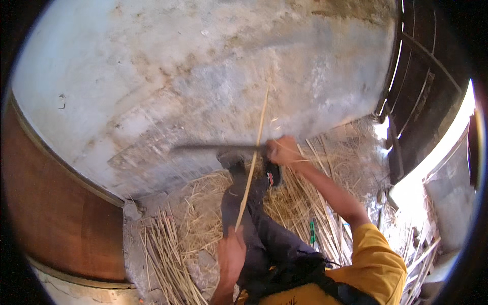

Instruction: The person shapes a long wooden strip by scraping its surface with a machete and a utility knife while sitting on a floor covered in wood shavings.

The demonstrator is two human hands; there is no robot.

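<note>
A long, pale strip of what looks like split bamboo [248,189] slants up and away from me over my legs, its far tip in front of the wall. My left hand [232,254] is closed round its near end. Farther out, my right hand [284,151] grips a long dark knife [216,147], the handle mostly hidden in the fist. The blade points left and crosses the strip; motion blurs it, and I cannot tell whether it is cutting in. My dark-trousered legs [241,203] stretch out beneath both hands.
Cut strips [170,259] lie bundled on the floor at my left, with more strips [330,229] at my right. Curly shavings [203,195] surround my legs. A stained wall [213,76] rises ahead. A brown panel [66,203] stands left; a small green object [312,231] lies right.
</note>
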